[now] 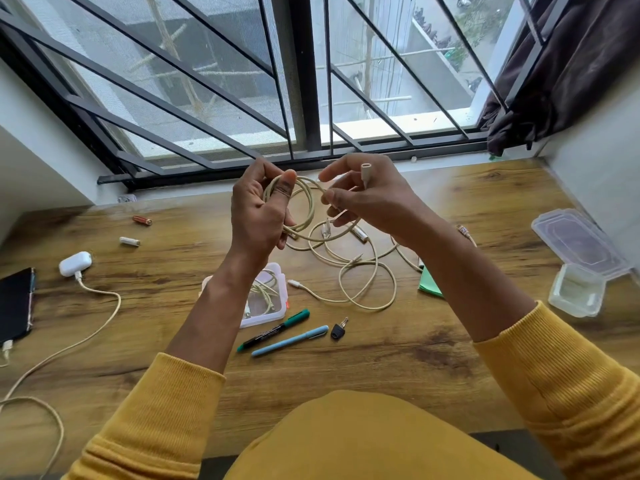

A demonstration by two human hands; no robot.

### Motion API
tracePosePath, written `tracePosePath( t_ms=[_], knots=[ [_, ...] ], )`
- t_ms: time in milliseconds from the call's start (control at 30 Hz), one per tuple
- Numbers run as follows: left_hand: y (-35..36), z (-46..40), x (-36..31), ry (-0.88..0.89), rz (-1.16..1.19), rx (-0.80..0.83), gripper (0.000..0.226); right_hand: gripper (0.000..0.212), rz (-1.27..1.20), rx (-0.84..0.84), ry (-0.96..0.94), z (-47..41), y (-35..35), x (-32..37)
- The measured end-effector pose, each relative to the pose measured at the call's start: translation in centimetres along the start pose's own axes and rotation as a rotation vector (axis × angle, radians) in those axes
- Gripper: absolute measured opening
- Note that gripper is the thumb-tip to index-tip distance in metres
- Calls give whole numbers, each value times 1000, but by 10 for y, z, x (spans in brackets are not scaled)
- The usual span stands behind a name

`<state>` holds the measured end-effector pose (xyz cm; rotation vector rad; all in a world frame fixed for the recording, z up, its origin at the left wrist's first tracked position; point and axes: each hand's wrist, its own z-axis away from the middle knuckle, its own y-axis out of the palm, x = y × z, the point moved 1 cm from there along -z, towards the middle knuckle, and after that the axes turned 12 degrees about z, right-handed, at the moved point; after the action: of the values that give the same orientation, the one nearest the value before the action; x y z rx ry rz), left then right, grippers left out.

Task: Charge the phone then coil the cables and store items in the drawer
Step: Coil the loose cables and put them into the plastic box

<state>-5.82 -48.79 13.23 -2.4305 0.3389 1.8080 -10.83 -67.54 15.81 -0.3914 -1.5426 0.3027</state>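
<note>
Above the wooden desk (381, 358) I hold a cream cable (308, 188) wound into loops. My left hand (258, 211) grips the loops, and my right hand (367, 199) pinches the strand with its plug end sticking up. Another cream cable (367, 282) lies loose on the desk below. A small plastic box (277, 299) under my left forearm holds a coiled cable. The dark phone (15, 304) lies at the far left edge with a cable (7, 349) plugged in. A white earbud case (74, 263) also has a cable (104, 320) attached.
Two batteries (142, 220) (130, 241) lie at the left. A green marker (273, 330), blue pen (291, 340) and black key (338, 329) sit near the front. A green paper (429, 284) and open clear container (581, 265) are at the right. Window bars stand behind.
</note>
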Motion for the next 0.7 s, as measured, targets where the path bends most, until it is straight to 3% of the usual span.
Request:
tracePosePath(
  t_ms=[200, 367, 467, 700],
  knots=[
    [-1, 2, -4, -116, 214, 155, 17, 12, 66, -207, -55, -6, 9, -6],
    [5, 4, -8, -139, 343, 131, 20, 9, -44, -225, -94, -6, 22, -8],
    [9, 3, -6, -70, 272, 78, 19, 9, -192, -166, -88, -3, 29, -7],
    [7, 0, -2, 155, -188, -4, 26, 26, -418, 38, -71, 3, 26, -5]
  ],
)
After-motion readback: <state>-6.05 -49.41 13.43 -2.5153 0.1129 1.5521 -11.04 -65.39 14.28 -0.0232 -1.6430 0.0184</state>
